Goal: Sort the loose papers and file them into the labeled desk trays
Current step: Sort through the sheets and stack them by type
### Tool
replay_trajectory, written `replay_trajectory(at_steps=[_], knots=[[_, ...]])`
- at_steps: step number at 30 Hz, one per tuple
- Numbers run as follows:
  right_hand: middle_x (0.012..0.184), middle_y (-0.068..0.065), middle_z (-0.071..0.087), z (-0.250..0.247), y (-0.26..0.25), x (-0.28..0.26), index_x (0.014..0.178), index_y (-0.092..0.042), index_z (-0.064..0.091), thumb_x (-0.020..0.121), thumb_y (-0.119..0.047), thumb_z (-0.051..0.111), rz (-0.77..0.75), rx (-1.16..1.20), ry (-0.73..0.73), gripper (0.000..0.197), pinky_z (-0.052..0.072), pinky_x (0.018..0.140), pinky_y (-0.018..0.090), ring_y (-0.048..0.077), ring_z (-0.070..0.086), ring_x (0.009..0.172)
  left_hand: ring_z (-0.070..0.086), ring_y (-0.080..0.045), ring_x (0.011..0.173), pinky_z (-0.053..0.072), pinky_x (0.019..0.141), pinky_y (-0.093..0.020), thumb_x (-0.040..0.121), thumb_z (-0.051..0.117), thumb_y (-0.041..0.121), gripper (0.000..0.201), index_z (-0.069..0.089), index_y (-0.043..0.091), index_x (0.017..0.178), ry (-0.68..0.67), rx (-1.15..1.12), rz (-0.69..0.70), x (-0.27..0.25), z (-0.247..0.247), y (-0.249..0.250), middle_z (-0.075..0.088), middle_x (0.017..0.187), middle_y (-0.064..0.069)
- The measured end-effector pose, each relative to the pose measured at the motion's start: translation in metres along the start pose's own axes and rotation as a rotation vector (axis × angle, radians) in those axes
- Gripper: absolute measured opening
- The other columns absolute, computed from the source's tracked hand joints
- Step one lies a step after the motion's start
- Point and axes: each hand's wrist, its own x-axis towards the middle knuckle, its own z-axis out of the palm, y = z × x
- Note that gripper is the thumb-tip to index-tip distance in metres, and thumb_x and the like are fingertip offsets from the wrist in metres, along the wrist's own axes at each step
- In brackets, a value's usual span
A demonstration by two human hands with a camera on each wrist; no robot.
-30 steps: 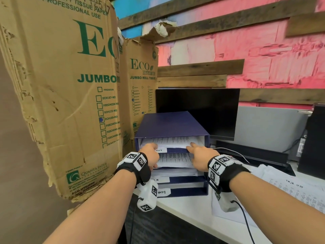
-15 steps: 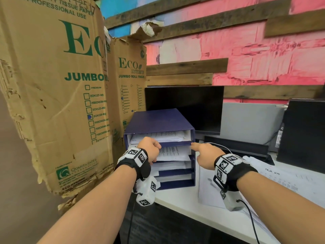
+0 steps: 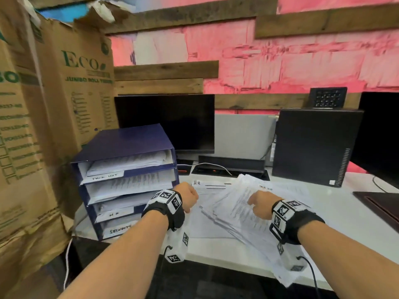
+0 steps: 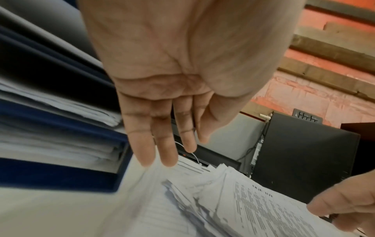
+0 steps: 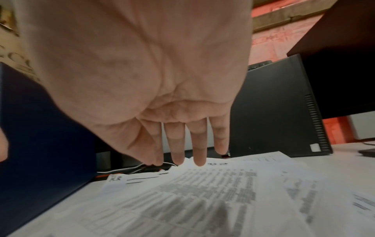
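Starting from the left side, tall cardboard boxes (image 3: pixel 54 108) stand against the wall, and just beside them on the white desk (image 3: pixel 216 249) sits the blue tray unit (image 3: pixel 127 143). It has stacked compartments that already hold sheets, with handwritten labels on the front edges; the top one seems to read "task list" and a lower one "HR", the others are too blurred to read. The left hand (image 3: pixel 187 198) hangs just to the right of the trays, near the left edge of the loose papers (image 3: pixel 235 214). In its wrist view the fingers (image 4: pixel 162 144) are straight and relaxed, holding nothing, with the tips close to the top sheets; I cannot tell if they touch. The pile lies fanned and uneven in the middle of the desk, and one corner hangs over the front edge. The right hand (image 3: pixel 260 202) is over the pile, fingers (image 5: pixel 199 150) also loose and spread, gripping nothing. Behind are a dark monitor (image 3: pixel 166 124) and, more to the right, a black computer case (image 3: pixel 313 145). I judge the step in hand is to pick the next sheet. To do it well, read the heading first, since the top sheet seems to carry a title, then hold the pile down with one hand and slide only one sheet off with the other. The sheets are thin and may stick together, so a slow peel from a corner is safer.
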Motion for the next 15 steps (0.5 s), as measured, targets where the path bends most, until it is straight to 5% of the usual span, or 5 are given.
replay_trajectory(at_steps=[4,8,11,15], knots=[[0.133,0.007,0.055,0.006,0.036,0.004,0.128,-0.01,0.057,0.089,-0.007,0.045,0.066,-0.041,-0.076,0.041,0.043,0.103,0.032,0.024,0.052,0.122,0.062,-0.025,0.082,0.052,0.07,-0.031,0.091,0.047,0.008,0.024,0.068,0.006,0.103,-0.064,0.064,0.009,0.026,0.033,0.018,0.065,0.097,-0.015],[0.135,0.003,0.054,0.015,0.063,0.003,0.127,-0.011,0.06,0.092,-0.014,0.043,0.043,-0.111,-0.233,0.039,0.041,0.104,0.032,0.023,0.051,0.123,0.062,-0.03,0.105,0.049,0.081,-0.031,0.092,0.052,0.02,0.019,0.066,0.008,0.098,-0.151,0.145,0.001,0.05,0.064,0.03,0.062,0.097,-0.011],[0.139,-0.003,0.052,0.018,0.077,0.003,0.128,-0.019,0.06,0.09,-0.013,0.046,-0.016,-0.081,-0.252,0.041,0.035,0.107,0.028,0.019,0.047,0.128,0.061,-0.028,0.107,0.048,0.087,-0.032,0.086,0.055,0.042,0.046,0.062,0.004,0.11,-0.172,0.178,-0.019,0.067,0.085,0.037,0.064,0.112,-0.015],[0.141,-0.004,0.049,0.018,0.089,0.01,0.13,-0.023,0.058,0.091,-0.011,0.049,-0.016,0.0,-0.253,0.042,0.03,0.106,0.023,0.017,0.044,0.13,0.055,-0.02,0.094,0.045,0.08,-0.026,0.076,0.065,0.053,0.048,0.052,0.023,0.111,-0.123,0.163,-0.05,0.078,0.101,0.044,0.057,0.106,-0.002]])
